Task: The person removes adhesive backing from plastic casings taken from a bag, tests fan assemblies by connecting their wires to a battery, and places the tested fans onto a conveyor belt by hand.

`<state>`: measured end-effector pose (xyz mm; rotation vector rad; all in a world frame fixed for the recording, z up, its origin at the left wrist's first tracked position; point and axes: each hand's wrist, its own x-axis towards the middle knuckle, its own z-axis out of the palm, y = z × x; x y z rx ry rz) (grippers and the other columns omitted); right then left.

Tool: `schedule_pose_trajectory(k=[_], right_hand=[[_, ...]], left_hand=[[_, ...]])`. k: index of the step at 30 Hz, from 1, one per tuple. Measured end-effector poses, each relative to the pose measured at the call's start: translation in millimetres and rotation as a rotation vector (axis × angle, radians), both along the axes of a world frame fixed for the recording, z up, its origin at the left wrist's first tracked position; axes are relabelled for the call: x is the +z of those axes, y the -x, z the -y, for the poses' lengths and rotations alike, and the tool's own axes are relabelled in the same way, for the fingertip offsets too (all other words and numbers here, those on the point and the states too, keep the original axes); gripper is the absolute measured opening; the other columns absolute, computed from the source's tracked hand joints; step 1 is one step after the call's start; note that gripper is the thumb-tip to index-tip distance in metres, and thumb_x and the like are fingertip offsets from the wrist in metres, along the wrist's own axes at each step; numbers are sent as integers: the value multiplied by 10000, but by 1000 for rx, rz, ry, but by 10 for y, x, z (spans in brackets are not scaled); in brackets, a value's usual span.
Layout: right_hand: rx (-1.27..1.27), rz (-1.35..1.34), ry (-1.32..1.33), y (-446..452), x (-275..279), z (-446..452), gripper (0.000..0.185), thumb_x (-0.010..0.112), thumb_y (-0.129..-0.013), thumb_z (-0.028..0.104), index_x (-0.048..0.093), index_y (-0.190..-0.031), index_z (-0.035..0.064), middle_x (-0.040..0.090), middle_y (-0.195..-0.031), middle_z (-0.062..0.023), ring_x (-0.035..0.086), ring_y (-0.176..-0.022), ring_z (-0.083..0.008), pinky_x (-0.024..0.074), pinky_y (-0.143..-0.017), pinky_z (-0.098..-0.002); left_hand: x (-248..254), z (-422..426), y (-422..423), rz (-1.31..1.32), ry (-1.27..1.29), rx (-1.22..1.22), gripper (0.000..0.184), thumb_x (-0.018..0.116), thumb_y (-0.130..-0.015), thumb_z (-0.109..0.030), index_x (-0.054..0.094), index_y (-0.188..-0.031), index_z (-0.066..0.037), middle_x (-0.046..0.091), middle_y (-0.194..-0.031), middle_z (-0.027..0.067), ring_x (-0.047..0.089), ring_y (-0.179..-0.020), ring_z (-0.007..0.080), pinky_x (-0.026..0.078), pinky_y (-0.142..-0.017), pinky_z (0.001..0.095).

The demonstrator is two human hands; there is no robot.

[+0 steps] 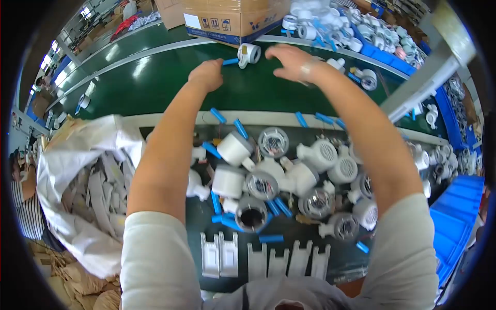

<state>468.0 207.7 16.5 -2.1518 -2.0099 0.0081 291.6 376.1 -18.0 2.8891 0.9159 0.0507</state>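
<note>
Both arms reach forward over the green conveyor belt. My left hand [207, 75] has its fingers curled together beside a blue cylinder [230, 61]; whether it grips the cylinder's end is unclear. The cylinder lies against a white round unit [249, 55] on the belt. To the right of that unit is my right hand [290, 62], fingers apart and curved, with nothing in it. Nearer, on the dark work surface, lie many white round housings [230, 181] with blue cylinders [240, 128] among them. White flat brackets [219, 254] stand in a row at the near edge.
A cardboard box [227, 20] sits beyond the belt. Blue bins [382, 54] of white parts are at the back right. A white sack [57, 170] of strips stands left, a blue crate [454, 222] right. A metal post [423, 67] rises at right.
</note>
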Motion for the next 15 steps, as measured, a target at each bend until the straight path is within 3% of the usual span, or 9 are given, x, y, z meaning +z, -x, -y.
schedule_pose_trajectory(k=[2,4,6,7,10,13,15], right_hand=[[-186,-131,-154,-177,-333,-639,598,732,-661,205,461,-1168,39,516,-1170,-169,492,-1101,-311,395,-938,-359],[-196,-189,-217,-310,-697,-1017,678,767,-621,238,450,-1188,44,523,-1175,-170,503,-1095,-304,401,-930,-351],[-215,-297,-238,-312,-901,-1235,725,790,-590,259,449,-1195,48,537,-1157,-173,520,-1075,-300,410,-915,-346],[-236,-366,-226,-284,-890,-1236,733,794,-578,263,454,-1191,49,548,-1137,-175,531,-1058,-300,416,-905,-345],[-289,-336,-158,-295,-673,-1003,752,783,-530,288,469,-1167,39,570,-1090,-212,559,-1005,-335,443,-882,-355],[-340,-239,-196,-166,-109,-417,740,738,-574,278,449,-1210,38,538,-1130,-228,530,-1050,-324,426,-907,-349],[-199,-218,-323,-82,187,7,708,723,-604,248,439,-1222,51,551,-1080,-216,546,-1005,-314,430,-879,-356]], left_hand=[[-385,-411,-312,172,-35,-14,447,550,-786,-138,474,-1224,-91,550,-1184,140,513,-1102,312,442,-908,390],[-577,-512,-531,299,-33,47,412,542,-787,-134,501,-1196,-109,564,-1164,133,527,-1082,308,442,-906,393],[-535,-528,-598,70,60,-59,357,545,-786,-148,549,-1140,-106,582,-1134,135,541,-1060,306,448,-897,392],[-459,-455,-578,81,22,18,306,552,-785,-167,587,-1081,-97,594,-1104,142,560,-1026,308,457,-884,385],[-447,-561,-501,160,-44,-51,241,561,-791,-196,611,-973,-46,614,-995,185,568,-949,349,460,-828,420],[33,-378,-230,223,66,-126,215,623,-753,-177,614,-919,-40,635,-905,131,608,-851,278,480,-777,367],[392,-104,-68,251,234,-162,217,639,-748,-148,598,-927,-32,620,-863,99,610,-793,233,485,-740,333]])
